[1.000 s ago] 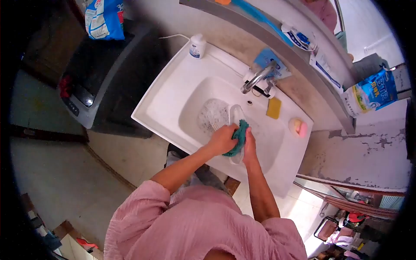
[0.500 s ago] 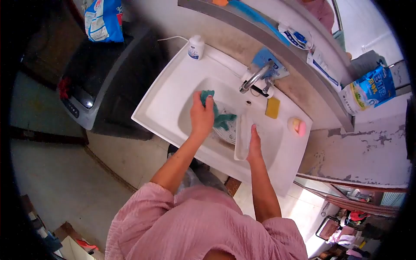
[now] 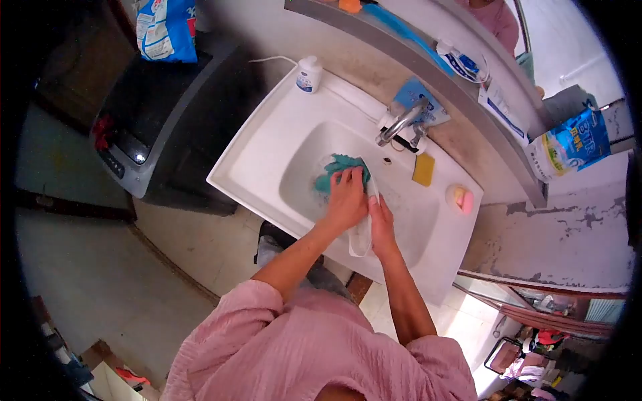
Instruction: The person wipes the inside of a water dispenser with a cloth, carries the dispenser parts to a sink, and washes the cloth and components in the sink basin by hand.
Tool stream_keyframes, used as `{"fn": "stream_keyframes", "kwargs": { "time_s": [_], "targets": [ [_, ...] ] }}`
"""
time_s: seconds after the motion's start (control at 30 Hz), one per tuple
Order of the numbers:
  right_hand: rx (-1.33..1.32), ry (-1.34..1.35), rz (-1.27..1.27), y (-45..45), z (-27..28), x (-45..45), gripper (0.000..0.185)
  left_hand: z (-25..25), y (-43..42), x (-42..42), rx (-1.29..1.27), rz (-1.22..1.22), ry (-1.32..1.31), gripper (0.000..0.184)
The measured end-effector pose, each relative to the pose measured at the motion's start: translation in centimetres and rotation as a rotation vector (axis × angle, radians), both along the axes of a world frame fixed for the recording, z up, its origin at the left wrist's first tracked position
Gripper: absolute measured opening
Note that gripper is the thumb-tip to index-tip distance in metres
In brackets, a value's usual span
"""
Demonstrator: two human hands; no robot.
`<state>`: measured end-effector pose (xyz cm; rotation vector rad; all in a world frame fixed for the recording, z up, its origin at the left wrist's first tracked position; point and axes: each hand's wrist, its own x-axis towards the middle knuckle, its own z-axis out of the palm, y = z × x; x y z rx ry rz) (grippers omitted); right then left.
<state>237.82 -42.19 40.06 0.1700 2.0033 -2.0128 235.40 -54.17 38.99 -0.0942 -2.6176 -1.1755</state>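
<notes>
My left hand [image 3: 348,202] is closed over a wet teal cloth [image 3: 346,165] and presses it against a translucent white plastic container [image 3: 360,239]. My right hand [image 3: 382,228] grips the container's right side, holding it tilted on edge over the basin. Both hands are close together above the white sink [image 3: 257,144]. Part of the container is hidden behind my left hand and the cloth. Suds or water show in the basin around the cloth.
A chrome faucet [image 3: 402,122] rises at the sink's back. A yellow sponge [image 3: 423,170] and pink soap [image 3: 463,199] lie on the right rim, a white bottle [image 3: 309,74] at the back left corner. A dark washing machine [image 3: 180,127] stands left; a shelf [image 3: 401,57] runs above.
My left hand has carried the cloth rightward from the basin's left side onto the container. The container has shifted slightly left and turned more edge-on in my right hand.
</notes>
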Motion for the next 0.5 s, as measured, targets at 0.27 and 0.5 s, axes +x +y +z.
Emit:
{"fn": "stream_keyframes", "kwargs": {
  "time_s": [0.27,0.5],
  "targets": [
    [-0.23,-0.281,-0.063,1.7,0.7,-0.4,0.061,-0.3,-1.2,1.3,0.59,0.051,-0.269,0.035],
    [-0.165,-0.261,-0.035,1.8,0.3,-0.3,0.062,-0.5,-3.8,-1.5,0.533,-0.083,0.055,0.041]
  ]
}}
